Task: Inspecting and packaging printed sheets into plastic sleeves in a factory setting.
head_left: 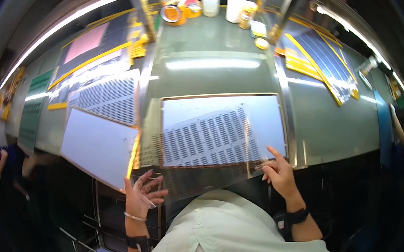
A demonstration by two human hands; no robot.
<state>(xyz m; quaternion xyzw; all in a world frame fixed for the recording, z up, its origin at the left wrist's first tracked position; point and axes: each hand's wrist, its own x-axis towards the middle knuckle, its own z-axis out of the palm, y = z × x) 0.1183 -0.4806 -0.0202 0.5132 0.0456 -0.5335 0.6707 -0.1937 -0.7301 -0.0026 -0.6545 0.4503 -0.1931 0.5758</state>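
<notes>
Head view: the right hand (279,176) seems to pinch a clear film with dark bars (206,137) at its near right corner; the left hand (144,193) is spread open, contact with the film unclear. The film sits askew over a pale panel (267,112) on a green worktop (206,78), overhanging its front. Should that pinch slip, the film could slide or crease.

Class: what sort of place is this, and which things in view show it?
Probably a factory workshop: a clear sheet with dark marks overlaps a pale panel on a green bench, with yellow-edged sheets and an orange tape roll beyond.
</notes>
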